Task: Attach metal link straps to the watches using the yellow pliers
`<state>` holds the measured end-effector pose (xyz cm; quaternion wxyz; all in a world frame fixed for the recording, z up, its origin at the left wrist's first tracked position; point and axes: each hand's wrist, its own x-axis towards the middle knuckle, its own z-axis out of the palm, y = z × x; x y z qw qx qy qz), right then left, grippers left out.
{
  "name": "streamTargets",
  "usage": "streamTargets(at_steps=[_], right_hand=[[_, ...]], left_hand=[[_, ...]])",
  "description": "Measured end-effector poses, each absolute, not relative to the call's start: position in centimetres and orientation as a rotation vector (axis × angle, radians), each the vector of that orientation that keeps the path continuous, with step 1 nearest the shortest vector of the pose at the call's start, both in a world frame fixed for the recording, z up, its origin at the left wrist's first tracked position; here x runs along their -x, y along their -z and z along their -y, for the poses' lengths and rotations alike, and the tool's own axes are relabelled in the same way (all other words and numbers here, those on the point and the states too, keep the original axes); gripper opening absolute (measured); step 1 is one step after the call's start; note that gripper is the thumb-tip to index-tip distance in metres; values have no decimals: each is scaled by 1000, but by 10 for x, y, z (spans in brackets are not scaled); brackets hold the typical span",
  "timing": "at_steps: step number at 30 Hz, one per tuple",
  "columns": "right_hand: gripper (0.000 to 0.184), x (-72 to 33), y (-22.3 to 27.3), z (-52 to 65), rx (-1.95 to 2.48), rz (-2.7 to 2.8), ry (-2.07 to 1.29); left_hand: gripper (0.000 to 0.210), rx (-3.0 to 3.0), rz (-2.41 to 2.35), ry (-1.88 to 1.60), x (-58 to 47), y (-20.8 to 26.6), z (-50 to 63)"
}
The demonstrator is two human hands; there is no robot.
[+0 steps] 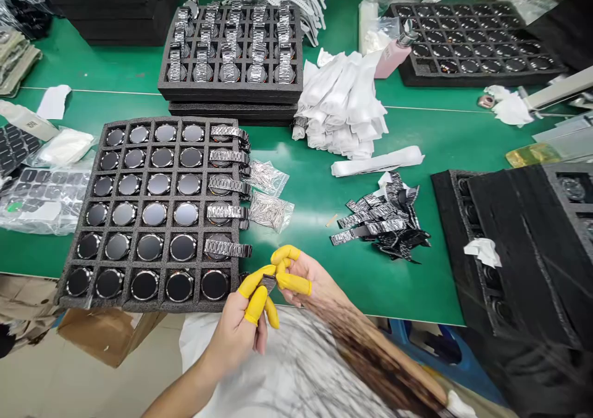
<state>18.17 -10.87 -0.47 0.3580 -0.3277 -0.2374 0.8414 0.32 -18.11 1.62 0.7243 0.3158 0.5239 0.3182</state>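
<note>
My left hand (245, 313), in yellow finger cots, pinches a short dark metal watch band piece (267, 281) over the table's front edge. The fingertips of my right hand (299, 279), also in yellow cots, are pressed together right beside it; whatever they hold is hidden. Left of both hands lies a grey foam tray (100, 203) of round watches. Black link bands (227, 212) lie across several watches in its right column, while the nearest watch (215, 284) in that column has no band across it. Two plastic bags of small metal pins (272, 211) rest against the tray.
Loose black watch bands (384, 217) are heaped right of my hands, with white wrapped strips (345, 106) behind. Another foam tray of banded watches (231, 91) stands on a stack at the back. A pink bottle (393, 58) and more watch trays (477, 75) occupy the right.
</note>
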Motion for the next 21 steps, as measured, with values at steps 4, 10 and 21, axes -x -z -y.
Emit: streamTargets(at_steps=[4,10,21], right_hand=[[36,-182,-3,109,792,562,-2221],[43,-184,-3,110,767,548,-2211],[54,-179,19,120,848,661,-2062]], left_hand=[[64,-652,-1138,-706,-4,-17,179],[64,-615,-1140,-709,-3,-12,181],[60,-311,-718,-728,-8,4,184]])
